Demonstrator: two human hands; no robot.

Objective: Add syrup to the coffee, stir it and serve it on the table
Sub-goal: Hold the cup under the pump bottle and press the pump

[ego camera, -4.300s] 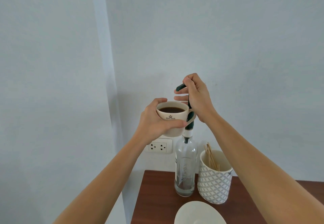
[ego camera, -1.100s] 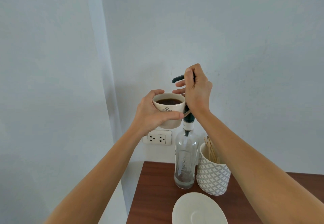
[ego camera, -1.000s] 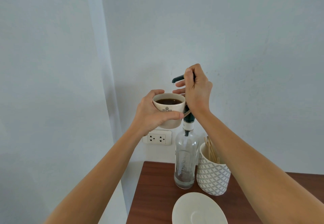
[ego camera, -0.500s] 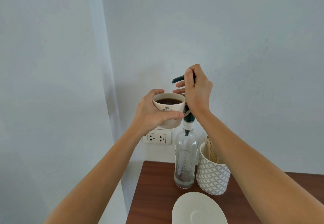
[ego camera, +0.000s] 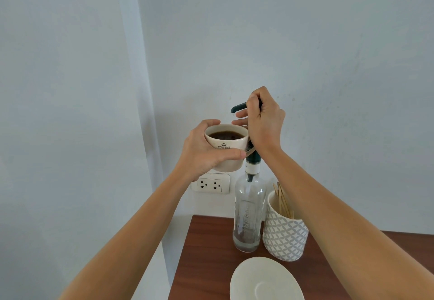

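My left hand (ego camera: 203,150) grips a cream cup (ego camera: 229,149) of dark coffee, held in the air under the spout of a dark green pump (ego camera: 238,107). My right hand (ego camera: 263,121) is closed around the pump head, which is raised. A small drop hangs at the spout tip just above the cup's right rim. The pump sits in a clear glass syrup bottle (ego camera: 248,215) standing on the brown wooden table (ego camera: 206,252); only a little syrup shows at its bottom.
A white patterned holder (ego camera: 285,236) with wooden stir sticks (ego camera: 283,200) stands right of the bottle. A white saucer (ego camera: 265,281) lies at the table's near edge. A wall socket (ego camera: 210,183) is behind the cup. The table's left edge lies just left of the bottle.
Since 4.3 s ago the pump head and my right hand have risen from the pressed position. Over the last second both hands and the cup have stayed almost still.
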